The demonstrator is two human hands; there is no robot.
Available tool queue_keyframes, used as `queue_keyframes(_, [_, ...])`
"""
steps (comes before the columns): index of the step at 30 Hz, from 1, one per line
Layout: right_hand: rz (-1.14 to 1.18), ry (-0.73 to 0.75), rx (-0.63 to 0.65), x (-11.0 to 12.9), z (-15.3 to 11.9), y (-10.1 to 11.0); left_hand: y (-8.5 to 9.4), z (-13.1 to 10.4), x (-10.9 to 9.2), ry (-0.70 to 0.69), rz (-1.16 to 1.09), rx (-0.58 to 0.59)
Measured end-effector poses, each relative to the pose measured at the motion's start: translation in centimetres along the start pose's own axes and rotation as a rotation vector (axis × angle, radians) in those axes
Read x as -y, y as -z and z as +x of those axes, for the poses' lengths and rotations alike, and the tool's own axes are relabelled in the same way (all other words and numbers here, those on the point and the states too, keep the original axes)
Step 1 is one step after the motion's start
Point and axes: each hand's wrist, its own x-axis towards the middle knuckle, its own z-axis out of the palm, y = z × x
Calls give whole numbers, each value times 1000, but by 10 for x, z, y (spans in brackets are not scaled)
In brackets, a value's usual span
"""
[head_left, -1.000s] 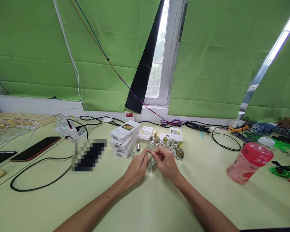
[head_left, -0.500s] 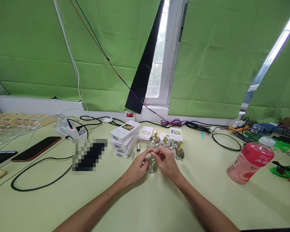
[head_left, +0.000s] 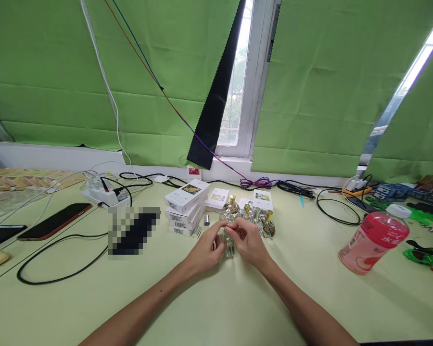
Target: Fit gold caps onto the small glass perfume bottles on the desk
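A small clear glass bottle (head_left: 230, 248), like a perfume bottle, stands between my hands on the table. My left hand (head_left: 208, 247) is closed, its fingers pinched round the bottle's upper part from the left. From the right, my right hand (head_left: 248, 240) pinches at the bottle's top, fingertips meeting those of the left. The fingers hide the neck. Just behind my hands cluster several glass bottles with gold or silver tops, among them a dark-bodied one (head_left: 269, 226). Left of them are a loose silver cap (head_left: 207, 220) and a small clear piece (head_left: 197, 231).
Stacked white boxes (head_left: 186, 199) stand behind my left hand, with more white boxes (head_left: 262, 200) behind the bottles. A pink drink bottle (head_left: 374, 239) is at the right. Phones (head_left: 56, 222), a power strip (head_left: 108, 194) and a looped black cable (head_left: 25, 262) lie left.
The glass bottle between my hands has turned and shifted slightly to the right at its base. Both hands stay nearly in place, fingertips still together at its top.
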Motion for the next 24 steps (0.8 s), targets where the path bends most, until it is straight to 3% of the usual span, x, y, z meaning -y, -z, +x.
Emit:
queue_keyframes(9, [9,-9,6,1,-1,1,0,1,-6,-79,90,-27])
queue_keyframes(24, [16,-38,32,-2,1,1,0,-1,-7,-70,174,-18])
